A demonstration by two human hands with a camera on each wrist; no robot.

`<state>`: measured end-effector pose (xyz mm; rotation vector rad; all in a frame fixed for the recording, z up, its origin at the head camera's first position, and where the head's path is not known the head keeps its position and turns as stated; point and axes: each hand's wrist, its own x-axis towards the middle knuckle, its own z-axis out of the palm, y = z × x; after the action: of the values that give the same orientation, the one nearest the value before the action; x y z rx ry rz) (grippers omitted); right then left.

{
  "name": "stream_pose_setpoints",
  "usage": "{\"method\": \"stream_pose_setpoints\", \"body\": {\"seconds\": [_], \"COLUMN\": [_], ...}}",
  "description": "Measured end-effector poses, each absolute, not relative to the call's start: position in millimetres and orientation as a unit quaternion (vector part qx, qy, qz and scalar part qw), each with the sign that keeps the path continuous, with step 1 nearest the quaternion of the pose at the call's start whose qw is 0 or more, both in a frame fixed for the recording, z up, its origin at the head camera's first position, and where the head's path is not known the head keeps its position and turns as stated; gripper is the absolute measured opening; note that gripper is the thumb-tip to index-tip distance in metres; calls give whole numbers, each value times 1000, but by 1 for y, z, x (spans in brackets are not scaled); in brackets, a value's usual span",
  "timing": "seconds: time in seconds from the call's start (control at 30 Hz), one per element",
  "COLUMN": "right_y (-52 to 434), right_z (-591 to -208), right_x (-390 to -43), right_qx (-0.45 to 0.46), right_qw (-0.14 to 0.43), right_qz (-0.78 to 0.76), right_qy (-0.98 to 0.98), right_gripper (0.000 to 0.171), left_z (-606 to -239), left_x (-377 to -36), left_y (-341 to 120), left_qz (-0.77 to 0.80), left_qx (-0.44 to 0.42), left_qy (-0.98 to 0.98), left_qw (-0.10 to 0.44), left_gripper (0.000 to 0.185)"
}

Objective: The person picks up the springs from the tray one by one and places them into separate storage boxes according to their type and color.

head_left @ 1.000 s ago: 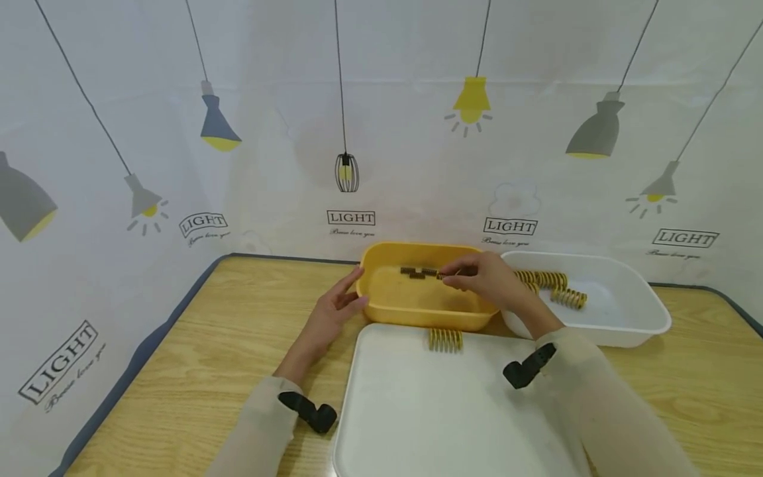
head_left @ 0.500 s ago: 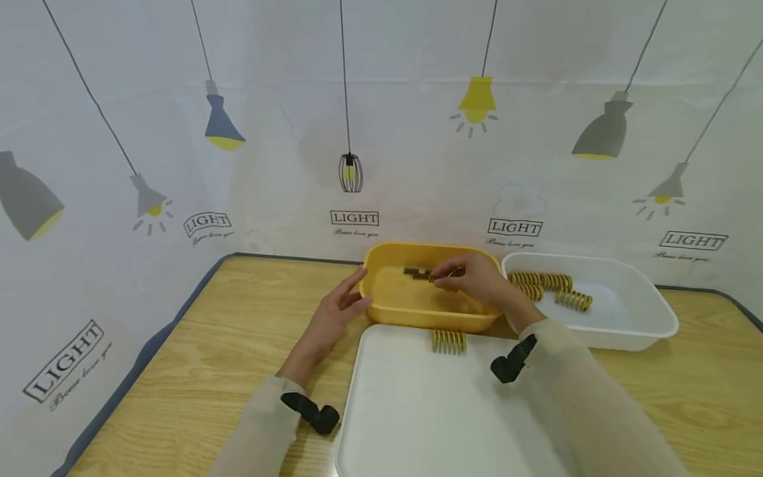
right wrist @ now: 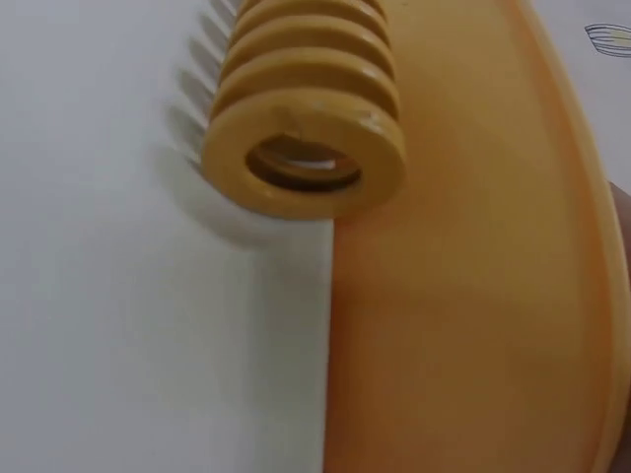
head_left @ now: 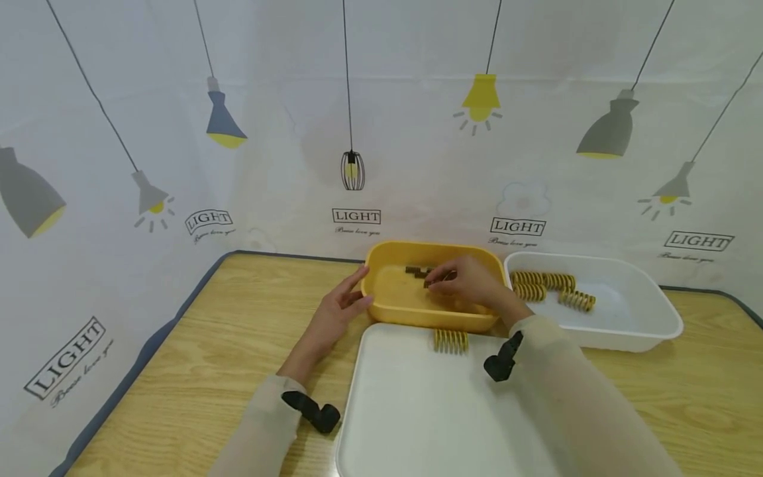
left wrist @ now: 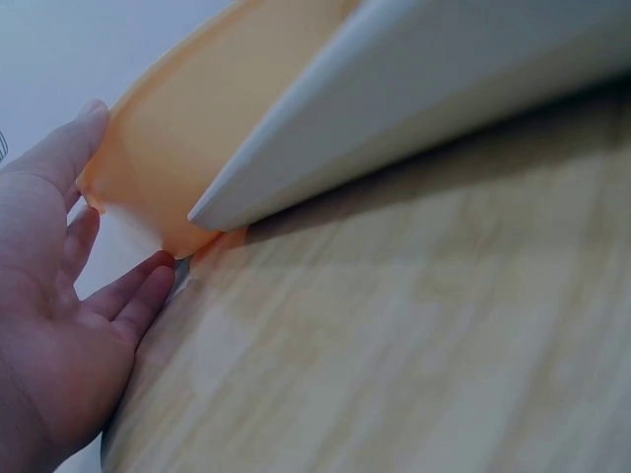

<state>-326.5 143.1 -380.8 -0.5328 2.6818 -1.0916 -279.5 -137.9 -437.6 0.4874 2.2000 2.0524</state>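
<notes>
The backdrop (head_left: 381, 132) across the upper part of the head view is displaying the word "LIGHT" in boxed labels beneath printed hanging lamps; the script line under each label is too small to read.

The right hand (head_left: 465, 281) is reaching into the yellow tub (head_left: 381, 305) at frame centre, its fingertips pinching together on a small dark piece (head_left: 430, 283). A short row of dark pieces (head_left: 417, 271) is lying just left of the fingertips, against the tub's far wall.

The left hand (head_left: 336, 311) is resting with relaxed, nearly straight fingers against the tub's left outer wall; the left wrist view is showing the fingers (left wrist: 118, 296) touching the tub's rounded corner, gripping nothing.

A yellow coil spring (head_left: 450, 340) is lying on its side on the white tray (head_left: 417, 411), touching the tub's near wall. More yellow springs (head_left: 545, 285) are lying in the white bin (head_left: 650, 311) at centre right. All containers are sitting on the wooden table (head_left: 208, 331).
</notes>
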Motion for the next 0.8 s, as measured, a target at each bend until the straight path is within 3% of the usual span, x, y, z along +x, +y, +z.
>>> {"method": "stream_pose_setpoints", "body": {"seconds": [0.3,0.8], "right_y": [136,135], "right_z": [-388,-390], "right_x": [-330,-333], "right_qx": [-197,-238], "right_qw": [116,94], "right_qz": [-361,-314], "right_qy": [904,914], "right_gripper": [12,12], "left_z": [-424,-411], "left_x": [-271,-263], "left_y": [-138,-137], "left_qz": [683,684], "left_qx": [155,155], "left_qy": [710,709], "left_qw": [77,77], "left_gripper": [60,60]}}
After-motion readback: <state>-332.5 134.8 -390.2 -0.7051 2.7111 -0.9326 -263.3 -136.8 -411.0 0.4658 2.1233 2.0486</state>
